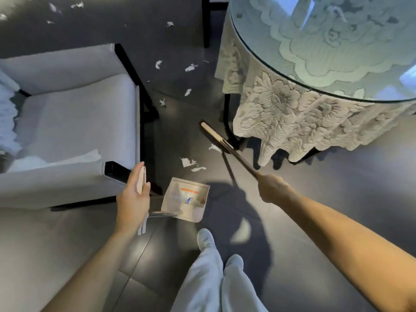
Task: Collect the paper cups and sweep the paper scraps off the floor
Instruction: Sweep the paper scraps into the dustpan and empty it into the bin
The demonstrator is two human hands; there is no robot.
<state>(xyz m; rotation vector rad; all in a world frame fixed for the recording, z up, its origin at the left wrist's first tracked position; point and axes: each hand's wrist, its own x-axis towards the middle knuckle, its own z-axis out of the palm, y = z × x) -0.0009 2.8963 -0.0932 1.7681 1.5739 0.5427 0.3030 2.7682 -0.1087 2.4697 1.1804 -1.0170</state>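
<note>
Dark floor (337, 188) carries white paper scraps (188, 162), strewn between the armchair (67, 122) and the lace-draped worktop (315, 64). The nearest scraps lie just beyond the dustpan (186, 199). Your left hand (132, 197) curls round the dustpan's white handle (142, 176), and the pan sits ahead of your shoes (206, 239). Your right hand (272, 188) grips the broom (236, 154) in a closed fist. The broom's far end reaches down beside a scrap near the worktop's leg.

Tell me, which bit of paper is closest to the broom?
The scrap lying right beside the broom head, on the side facing the dustpan. Every other bit of paper lies well clear of the broom.
</note>
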